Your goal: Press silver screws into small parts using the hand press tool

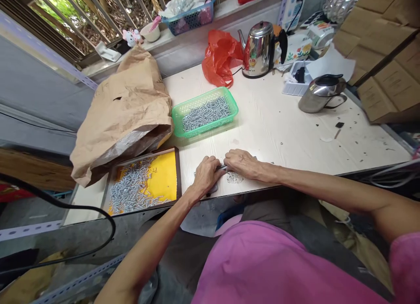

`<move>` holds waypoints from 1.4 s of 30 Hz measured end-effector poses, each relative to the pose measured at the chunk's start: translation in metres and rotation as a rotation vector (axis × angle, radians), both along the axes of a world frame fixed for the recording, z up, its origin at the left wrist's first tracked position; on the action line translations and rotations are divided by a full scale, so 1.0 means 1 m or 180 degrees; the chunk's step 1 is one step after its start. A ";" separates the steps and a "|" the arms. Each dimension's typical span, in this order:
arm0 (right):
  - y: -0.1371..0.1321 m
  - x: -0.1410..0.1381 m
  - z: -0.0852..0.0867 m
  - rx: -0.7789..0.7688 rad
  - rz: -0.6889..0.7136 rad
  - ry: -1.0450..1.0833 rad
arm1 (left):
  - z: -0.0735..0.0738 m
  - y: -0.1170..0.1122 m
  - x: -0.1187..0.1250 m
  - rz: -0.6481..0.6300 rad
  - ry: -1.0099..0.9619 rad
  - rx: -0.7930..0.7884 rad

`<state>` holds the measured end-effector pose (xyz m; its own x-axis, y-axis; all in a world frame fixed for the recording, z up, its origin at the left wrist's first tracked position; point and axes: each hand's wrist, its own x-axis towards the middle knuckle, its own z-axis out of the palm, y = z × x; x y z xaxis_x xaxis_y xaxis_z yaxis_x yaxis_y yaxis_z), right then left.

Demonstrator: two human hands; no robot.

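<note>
My left hand (206,173) and my right hand (241,161) are close together at the table's front edge, fingers bent inward. A thin grey metal piece (223,167) shows between them, with both hands closed on it; its kind I cannot make out. Dark scribble-like marks or small bits lie just below my right hand. Left of my hands, a shallow tray (178,172) with a yellow lining holds a heap of small silvery metal pins or screws (131,190). Beyond my hands, a green plastic basket (229,105) contains more small silvery metal pieces (206,113).
A large brown paper bag (127,98) lies at the left, against the tray. At the back are a red plastic bag (219,59) and a steel kettle (259,50). A metal jug (321,94) stands at the right, near cardboard boxes (387,89).
</note>
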<state>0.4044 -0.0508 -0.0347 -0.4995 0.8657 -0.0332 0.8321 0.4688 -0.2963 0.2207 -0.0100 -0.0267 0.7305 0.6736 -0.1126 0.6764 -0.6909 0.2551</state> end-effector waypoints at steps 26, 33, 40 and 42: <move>0.018 -0.085 0.022 0.0430 0.1704 -0.0053 | -0.022 -0.117 -0.019 -0.0233 -0.1320 0.0185; 0.021 -0.105 -0.008 0.0538 0.1888 0.0491 | 0.023 -0.086 -0.137 0.1577 -0.0345 0.1172; 0.045 -0.080 0.044 0.1057 0.0449 0.2013 | 0.020 -0.023 -0.205 0.2777 0.1114 0.0993; 0.069 -0.059 0.059 0.1376 -0.0188 0.1978 | 0.018 -0.018 -0.206 0.2736 0.1210 0.0929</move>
